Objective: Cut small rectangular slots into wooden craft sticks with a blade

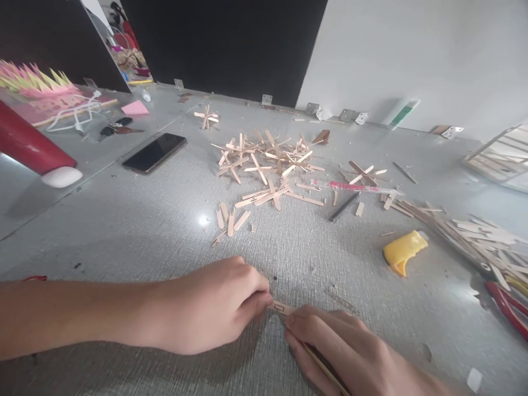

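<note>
On the near side of the pile of crossed sticks (268,165), a marked wooden stick (279,308) bridges the gap between the two hands, its left end pinched between the thumb and fingers of the left hand (226,311). The right hand (348,344) grips its other end, with a slim, mostly hidden object (324,367) along its fingers; the phone (155,153) lies left of the pile.

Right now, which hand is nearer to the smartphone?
Left. The left hand is below and right of the smartphone in the picture; the right hand is lower and farther right.
</note>
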`<state>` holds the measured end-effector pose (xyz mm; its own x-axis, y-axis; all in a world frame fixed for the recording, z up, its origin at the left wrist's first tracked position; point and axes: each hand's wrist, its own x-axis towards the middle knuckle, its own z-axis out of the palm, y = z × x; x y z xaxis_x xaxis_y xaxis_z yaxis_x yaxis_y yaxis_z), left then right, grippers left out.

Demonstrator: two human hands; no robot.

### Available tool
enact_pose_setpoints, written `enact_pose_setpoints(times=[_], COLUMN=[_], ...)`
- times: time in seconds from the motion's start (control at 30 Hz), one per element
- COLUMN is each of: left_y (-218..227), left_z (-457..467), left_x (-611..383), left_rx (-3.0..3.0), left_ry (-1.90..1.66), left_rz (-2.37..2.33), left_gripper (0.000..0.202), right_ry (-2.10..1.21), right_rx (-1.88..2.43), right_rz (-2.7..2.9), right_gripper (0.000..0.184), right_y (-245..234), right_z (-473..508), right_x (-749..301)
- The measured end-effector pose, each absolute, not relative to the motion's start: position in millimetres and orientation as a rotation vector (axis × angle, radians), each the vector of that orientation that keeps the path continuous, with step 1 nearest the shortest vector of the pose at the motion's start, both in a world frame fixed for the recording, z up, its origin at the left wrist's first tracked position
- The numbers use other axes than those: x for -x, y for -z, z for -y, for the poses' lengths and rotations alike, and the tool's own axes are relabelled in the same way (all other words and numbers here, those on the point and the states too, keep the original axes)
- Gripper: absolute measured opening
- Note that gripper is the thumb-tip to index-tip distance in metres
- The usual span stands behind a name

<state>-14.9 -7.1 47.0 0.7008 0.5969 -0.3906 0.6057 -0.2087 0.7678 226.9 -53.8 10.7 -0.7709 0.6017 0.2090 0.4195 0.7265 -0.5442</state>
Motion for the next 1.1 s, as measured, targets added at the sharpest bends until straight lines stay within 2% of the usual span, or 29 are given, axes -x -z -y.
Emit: enact_pose_setpoints(times=[0.27, 0.43, 0.97, 1.1], left_y=[-47.5, -49.0, -50.1, -48.5], left_z=[6.8, 7.0, 6.7, 6.2], left_x=[15.3, 14.0, 12.8, 13.4], left_rx=[-1.888, -1.877, -1.914, -1.920], left_ry=[-0.003, 0.009, 0.012, 0.024], left_rz=[-0.934, -0.930, -0.931, -0.921], left_gripper=[0.038, 0.037, 0.038, 0.038], right_ry=[-0.607, -0.716, -0.828, -0.948], right_rx=[0.766, 0.751, 0.834, 0.869], right_rz=[2.528, 2.521, 2.498, 2.462], right_gripper=[0.021, 0.026, 0.026, 0.024], right_y=[-9.2, -13.6, -17.5, -21.6], right_z=[53.4, 50.6, 49.0, 47.3], right_x=[-225.0, -224.5, -225.0, -224.5])
